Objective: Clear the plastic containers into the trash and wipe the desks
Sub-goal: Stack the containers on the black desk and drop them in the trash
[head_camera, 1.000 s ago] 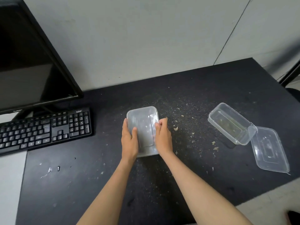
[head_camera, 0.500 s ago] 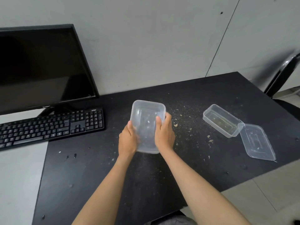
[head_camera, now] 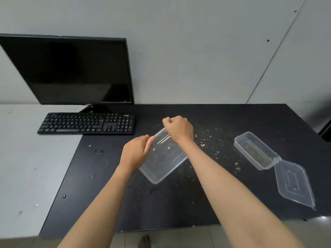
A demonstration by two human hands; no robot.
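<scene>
A clear plastic container point(head_camera: 162, 163) with its lid on is held tilted above the black desk point(head_camera: 179, 203). My left hand point(head_camera: 137, 152) grips its left edge. My right hand point(head_camera: 179, 130) is curled over its far corner, fingers pinching the lid's rim. A second clear container point(head_camera: 255, 151) lies open on the desk at the right, and its loose lid point(head_camera: 293, 183) rests against its near end. Crumbs point(head_camera: 211, 138) are scattered over the desk between the two containers.
A black monitor point(head_camera: 71, 72) and a black keyboard point(head_camera: 87, 123) stand at the back left, partly on a white desk point(head_camera: 26, 167). A grey wall runs behind. The tip of a shoe point(head_camera: 144, 241) shows on the floor below the desk's front edge.
The container has been lifted and turned diagonally. My right hand moved from its side to its far corner; my left hand shifted to the left edge. The camera view pulled back and up.
</scene>
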